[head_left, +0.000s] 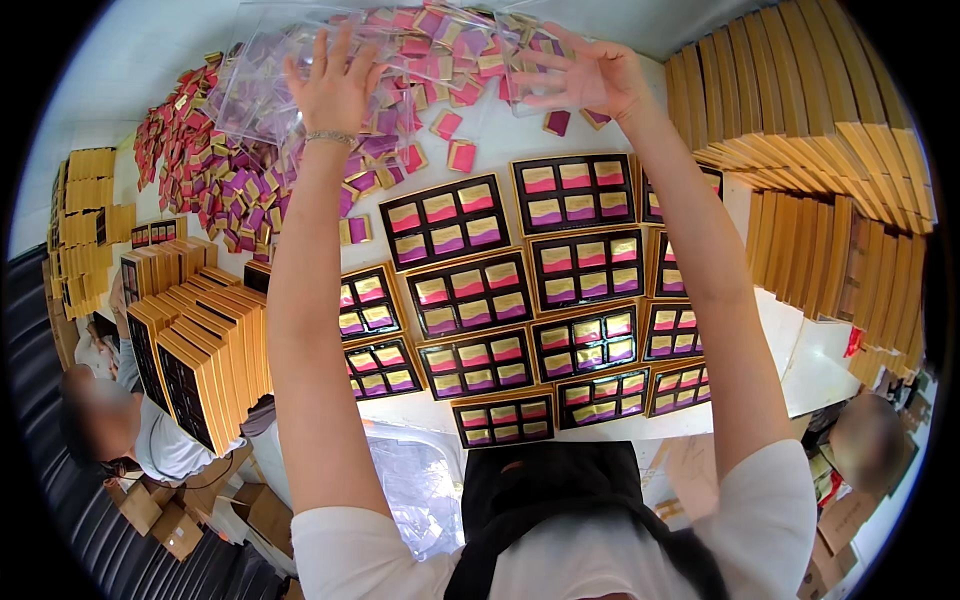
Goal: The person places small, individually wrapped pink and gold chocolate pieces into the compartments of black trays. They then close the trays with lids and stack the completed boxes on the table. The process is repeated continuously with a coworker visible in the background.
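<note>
White table (490, 135), with stacks of gold-edged boxes (795, 110) along its right edge and gold-sided stacks (205, 340) at its left edge. One co-worker (185, 435) is beyond the left edge, another (868, 440) beyond the right near corner. A heap of small wrapped pieces (190, 150), pink, red and purple with gold, lies toward the far edge and far left corner.

Hands are well apart. Left hand (338, 95): fingers spread and straight, pointing to the far edge, over clear plastic covers (245, 95) above the heap. Right hand (600, 82): fingers extended toward the left edge, overlapping another clear cover (515, 40) near the far edge; whether it grips cannot be told. The left-hand covers overlap and lie askew, their left side slanting; long axis not determinable for either group.

Black six-compartment trays (575, 161), gold-rimmed, stand in rows down to the near edge. Their long axes run left to right, several tilted slightly, right end farther from the near edge.
</note>
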Available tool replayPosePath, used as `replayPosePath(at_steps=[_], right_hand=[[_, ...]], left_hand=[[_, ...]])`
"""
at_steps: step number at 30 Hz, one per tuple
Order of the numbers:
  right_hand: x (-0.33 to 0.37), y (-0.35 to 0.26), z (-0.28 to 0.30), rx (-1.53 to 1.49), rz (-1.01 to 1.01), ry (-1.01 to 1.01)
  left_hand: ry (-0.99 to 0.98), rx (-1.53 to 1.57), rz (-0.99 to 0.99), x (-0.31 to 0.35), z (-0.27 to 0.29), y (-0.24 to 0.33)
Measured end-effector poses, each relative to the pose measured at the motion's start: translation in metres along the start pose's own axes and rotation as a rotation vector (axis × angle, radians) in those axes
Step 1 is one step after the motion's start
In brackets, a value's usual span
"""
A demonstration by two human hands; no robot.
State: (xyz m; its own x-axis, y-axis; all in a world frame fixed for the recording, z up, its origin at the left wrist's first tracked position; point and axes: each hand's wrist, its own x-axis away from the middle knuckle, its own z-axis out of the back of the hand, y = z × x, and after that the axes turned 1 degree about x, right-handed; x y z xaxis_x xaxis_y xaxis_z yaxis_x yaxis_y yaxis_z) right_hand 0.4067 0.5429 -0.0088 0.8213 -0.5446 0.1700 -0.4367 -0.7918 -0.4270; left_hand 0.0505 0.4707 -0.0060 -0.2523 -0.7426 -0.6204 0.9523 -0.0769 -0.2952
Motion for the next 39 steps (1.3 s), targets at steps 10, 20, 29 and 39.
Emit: replayPosePath(at_steps=[10, 20, 29, 39], right_hand=[[0.097, 0.02, -0.095, 0.444, 0.275, 0.025], [0.114, 0.125, -0.131, 1.559, 0.164, -0.169], [0.065, 0.149, -0.109, 1.267, 0.125, 0.167], [0.038, 0.172, -0.109, 1.053, 0.1, 0.398]], left_hand=[[0.121, 0.515, 0.323, 0.036, 0.073, 0.089], [-0.243, 2.457, 1.211, 0.078, 0.243, 0.181], [-0.293, 0.703, 0.898, 0.155, 0.157, 0.071], [-0.479, 0.808, 0.826, 0.15, 0.127, 0.073]])
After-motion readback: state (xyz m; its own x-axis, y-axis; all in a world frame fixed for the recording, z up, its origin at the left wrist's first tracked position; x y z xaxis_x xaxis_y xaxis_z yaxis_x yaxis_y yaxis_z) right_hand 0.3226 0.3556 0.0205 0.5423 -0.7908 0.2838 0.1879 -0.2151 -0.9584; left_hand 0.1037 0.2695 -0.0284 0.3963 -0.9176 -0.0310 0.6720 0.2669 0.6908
